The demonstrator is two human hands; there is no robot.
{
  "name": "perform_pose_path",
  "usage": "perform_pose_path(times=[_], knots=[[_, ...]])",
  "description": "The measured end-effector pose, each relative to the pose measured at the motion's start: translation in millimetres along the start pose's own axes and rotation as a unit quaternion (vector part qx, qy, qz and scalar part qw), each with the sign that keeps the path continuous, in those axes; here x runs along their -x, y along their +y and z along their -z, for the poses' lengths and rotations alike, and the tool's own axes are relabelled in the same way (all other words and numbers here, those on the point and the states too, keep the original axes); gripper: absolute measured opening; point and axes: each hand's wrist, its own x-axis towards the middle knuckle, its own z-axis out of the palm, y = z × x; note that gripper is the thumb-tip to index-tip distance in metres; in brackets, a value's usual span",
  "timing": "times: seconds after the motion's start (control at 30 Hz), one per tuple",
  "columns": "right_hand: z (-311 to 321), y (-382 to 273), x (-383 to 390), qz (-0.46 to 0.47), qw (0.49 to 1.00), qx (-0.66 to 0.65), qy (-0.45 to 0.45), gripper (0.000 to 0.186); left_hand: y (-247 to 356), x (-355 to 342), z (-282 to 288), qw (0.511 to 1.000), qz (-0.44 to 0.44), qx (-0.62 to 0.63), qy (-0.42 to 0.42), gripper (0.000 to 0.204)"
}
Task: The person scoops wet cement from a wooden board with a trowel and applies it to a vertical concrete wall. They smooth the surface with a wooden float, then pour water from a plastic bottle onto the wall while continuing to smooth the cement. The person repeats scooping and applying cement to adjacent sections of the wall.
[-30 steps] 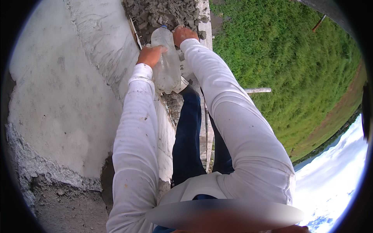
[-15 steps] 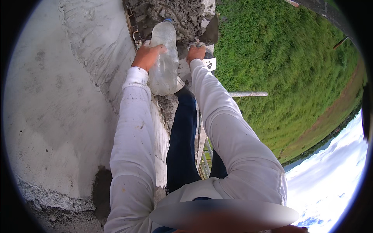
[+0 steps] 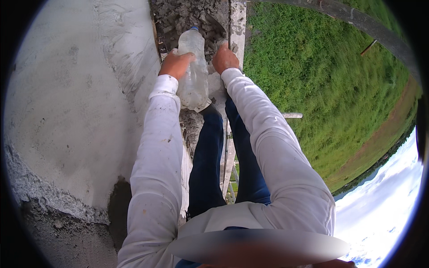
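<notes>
My left hand (image 3: 177, 64) is wrapped around a large clear plastic bottle (image 3: 195, 85) with a blue cap. The bottle lies lengthwise ahead of me, its cap end over a heap of wet grey mortar (image 3: 172, 13) and its base toward my legs. Just to its right, my right hand (image 3: 225, 58) is closed around the handle of a trowel, mostly hidden by the fingers. The dark trowel blade (image 3: 216, 24) reaches into the mortar.
A pale plastered wall (image 3: 67, 102) rises on the left. I stand on a narrow raised platform with a plank (image 3: 237, 31) along its right edge. Beyond lies a grassy slope (image 3: 313, 80). A metal pipe (image 3: 357, 20) crosses the upper right, and a short bar (image 3: 292, 115) juts out.
My right hand has swung the trowel from the platform's right edge leftward over the mortar. The bottle has shifted slightly right in view, still in my left hand.
</notes>
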Motion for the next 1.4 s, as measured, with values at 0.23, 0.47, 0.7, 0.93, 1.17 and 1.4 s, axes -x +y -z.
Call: perform_pose_path(times=[0.23, 0.47, 0.7, 0.93, 1.17, 1.4], knots=[[-39, -2, 2, 0.049, 0.995, 0.083, -0.034, 0.042, 2, -3, 8, 0.995, 0.025, -0.057, 0.074, 0.090], [26, 23, -8, 0.116, 0.981, 0.147, -0.056, 0.036, -20, 5, -5, 0.998, 0.024, 0.024, 0.044, 0.081], [41, -5, -19, 0.109, 0.958, 0.244, -0.101, 0.029, -21, 3, -13, 0.996, -0.023, -0.028, 0.081, 0.082], [131, -15, -42, 0.181, 0.915, 0.351, -0.082, 0.030, -2, 5, 8, 0.990, -0.038, 0.018, 0.131, 0.070], [169, -144, -103, 0.397, 0.828, 0.386, 0.089, 0.025, -17, -6, 17, 0.972, 0.011, 0.136, 0.192, 0.058], [52, -172, -155, 0.352, 0.865, 0.334, 0.127, 0.024, -45, -7, -1, 0.968, 0.016, 0.145, 0.207, 0.054]])
